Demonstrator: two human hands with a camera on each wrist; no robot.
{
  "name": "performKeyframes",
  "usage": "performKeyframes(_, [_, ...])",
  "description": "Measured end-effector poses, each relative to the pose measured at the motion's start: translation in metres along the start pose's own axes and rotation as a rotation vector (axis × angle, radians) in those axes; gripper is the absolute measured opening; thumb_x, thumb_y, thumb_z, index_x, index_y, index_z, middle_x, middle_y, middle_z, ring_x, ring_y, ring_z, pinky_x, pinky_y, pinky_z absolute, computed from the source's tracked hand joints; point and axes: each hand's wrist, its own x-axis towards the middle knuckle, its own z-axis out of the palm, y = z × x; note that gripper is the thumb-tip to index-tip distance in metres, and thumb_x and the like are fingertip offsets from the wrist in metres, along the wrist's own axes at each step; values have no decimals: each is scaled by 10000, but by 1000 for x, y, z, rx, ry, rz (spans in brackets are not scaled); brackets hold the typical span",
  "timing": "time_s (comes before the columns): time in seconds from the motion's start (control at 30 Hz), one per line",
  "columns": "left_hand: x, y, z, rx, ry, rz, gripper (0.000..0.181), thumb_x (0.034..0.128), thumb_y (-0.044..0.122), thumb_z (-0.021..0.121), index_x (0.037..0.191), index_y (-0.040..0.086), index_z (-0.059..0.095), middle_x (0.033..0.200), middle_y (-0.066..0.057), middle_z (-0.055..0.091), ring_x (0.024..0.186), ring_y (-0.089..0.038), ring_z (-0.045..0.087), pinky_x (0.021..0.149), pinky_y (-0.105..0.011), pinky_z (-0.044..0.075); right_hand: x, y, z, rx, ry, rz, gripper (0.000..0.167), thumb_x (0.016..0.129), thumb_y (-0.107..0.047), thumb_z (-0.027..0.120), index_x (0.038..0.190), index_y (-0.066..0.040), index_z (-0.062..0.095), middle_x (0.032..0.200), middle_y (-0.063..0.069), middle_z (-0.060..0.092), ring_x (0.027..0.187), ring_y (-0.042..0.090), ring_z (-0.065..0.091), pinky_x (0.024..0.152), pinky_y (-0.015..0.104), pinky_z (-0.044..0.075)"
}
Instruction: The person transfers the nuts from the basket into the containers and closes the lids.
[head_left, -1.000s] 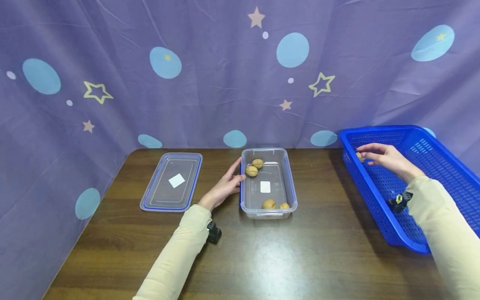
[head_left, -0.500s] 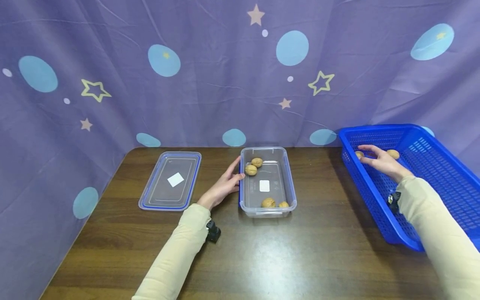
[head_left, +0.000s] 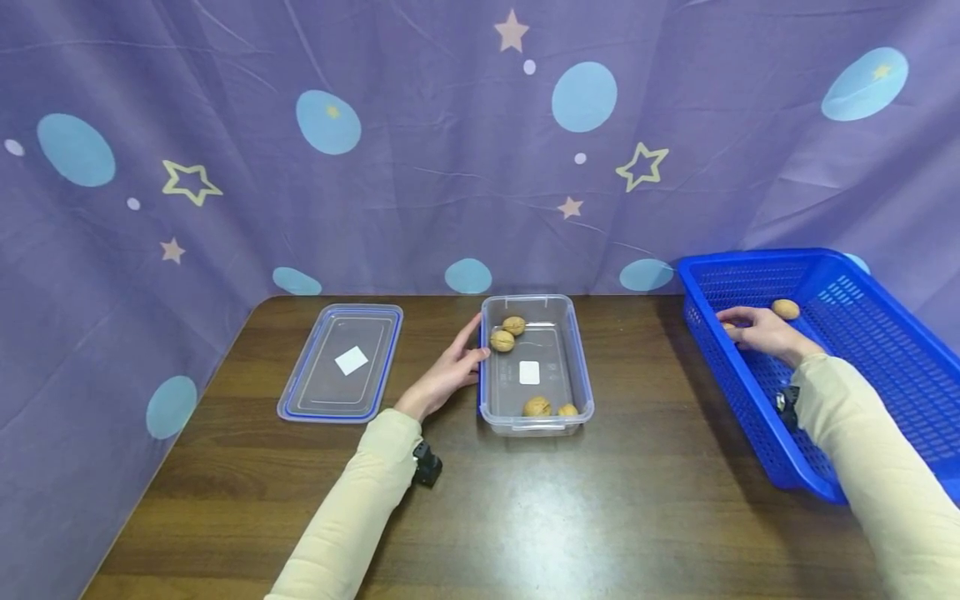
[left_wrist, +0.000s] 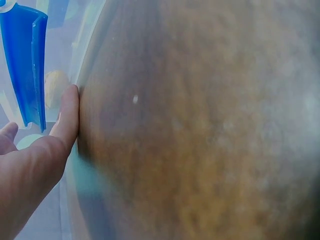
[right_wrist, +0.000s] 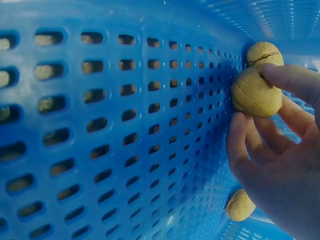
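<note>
Counter (head_left: 630, 483) underneath | blue basket (head_left: 742, 400), right side | clear container (head_left: 555, 358), centre | left hand (head_left: 444, 379), grip slack, fingers extended along the container's side, likely steadying it, contact partly hidden | right hand (head_left: 768, 335), grip pinched on one walnut (right_wrist: 256, 95) inside the basket

A tan, ridged walnut (right_wrist: 257, 95) was pinched in the right hand (right_wrist: 287, 167) beside the left wall of the blue basket (head_left: 738, 387), while a clear, open plastic box (head_left: 562, 367) stood upright near the table's (head_left: 637, 375) far edge, two walnuts (head_left: 502, 341) toward its far left corner, two by its near edge.
</note>
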Motion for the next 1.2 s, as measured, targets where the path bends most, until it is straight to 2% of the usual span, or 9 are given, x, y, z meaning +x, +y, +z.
performKeyframes(0.17, [0,-2,-1,3,0,9,708,979,84,471,1567,261,119,1184,-306,469,1052,-369,567,981,-466,464,0,2,-2,78,-2,18,379,926,42,523,1206,266,400,974,101,617,784,-56,515,694,154,513])
performKeyframes(0.27, [1,-2,-1,2,6,6,711,977,82,478,1566,268,126,1174,-295,483,1030,-345,578,970,-459,475,-1,2,-3,126,5,11,346,910,63,533,1166,267,424,901,-21,594,766,-30,535,683,164,524])
performKeyframes(0.37, [1,-3,-1,3,8,4,711,977,81,482,1565,271,131,1162,-288,492,1027,-343,584,962,-456,481,-2,0,-4,156,13,9,331,912,62,534,1165,253,440,878,-54,594,767,-25,547,691,168,530])
performKeyframes(0.53, [1,-3,-2,12,3,9,712,978,84,484,1567,263,125,1158,-307,502,1067,-382,578,961,-461,481,-4,-5,-6,199,26,-11,410,916,26,561,1218,256,405,881,-95,602,788,-20,558,720,173,532])
performKeyframes(0.63, [1,-2,-1,19,11,17,713,974,88,492,1566,258,133,1139,-299,514,1053,-367,584,952,-461,487,-4,-8,-8,207,57,-39,448,920,-34,603,1227,237,421,880,-92,633,792,-19,581,724,179,542])
performKeyframes(0.73, [0,-1,-1,29,22,28,710,970,88,499,1565,252,147,1118,-283,524,1025,-332,590,936,-454,500,-5,-13,-12,215,85,-80,412,926,-48,601,1210,214,459,882,-81,652,797,-4,600,718,183,546])
performKeyframes(0.9, [0,0,0,46,35,38,710,964,72,508,1563,237,165,1132,-304,542,1028,-337,591,920,-439,513,-9,-34,-14,200,118,-110,370,931,-34,584,1199,197,476,881,-112,641,803,16,605,719,173,537])
performKeyframes(1.07, [0,2,-1,126,44,60,701,969,78,530,1560,212,179,1134,-323,573,1063,-367,588,926,-429,510,-15,-59,-16,263,168,-137,278,921,-11,615,1172,98,566,899,-109,672,831,16,628,742,176,541])
performKeyframes(1.2, [0,4,-3,153,44,56,699,966,84,549,1556,203,193,1139,-321,583,1077,-377,583,942,-450,496,-20,-76,-18,256,201,-151,268,925,-40,628,1172,60,594,924,-118,680,868,19,637,758,202,548])
